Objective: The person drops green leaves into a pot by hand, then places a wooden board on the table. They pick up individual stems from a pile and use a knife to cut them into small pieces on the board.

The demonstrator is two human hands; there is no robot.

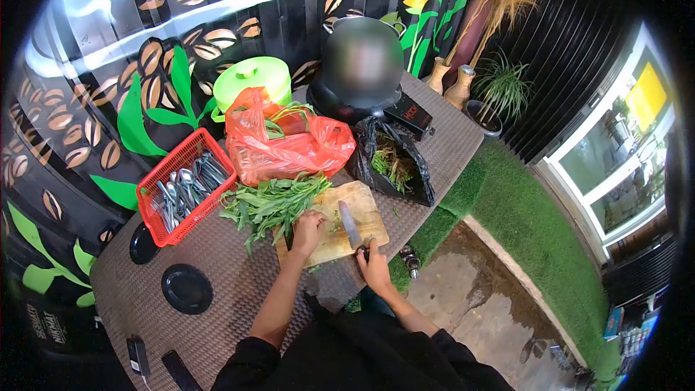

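Note:
A wooden cutting board [365, 206] lies on the brown woven table. A pile of green leafy stems [271, 203] spreads over the board's left end. My left hand [308, 230] presses down on the stems at the board's near left corner. My right hand [375, 261] grips the dark handle of a knife [350, 223], whose blade lies flat-angled over the board, pointing away from me. A few chopped green bits sit on the board between my hands.
A red plastic bag [286, 146] with more greens and a black bag [394, 163] of scraps lie behind the board. A red basket of spoons [184, 187] stands left. Behind are a green lidded pot [253, 81] and a black pot [362, 65]. A black lid [187, 288] lies near me.

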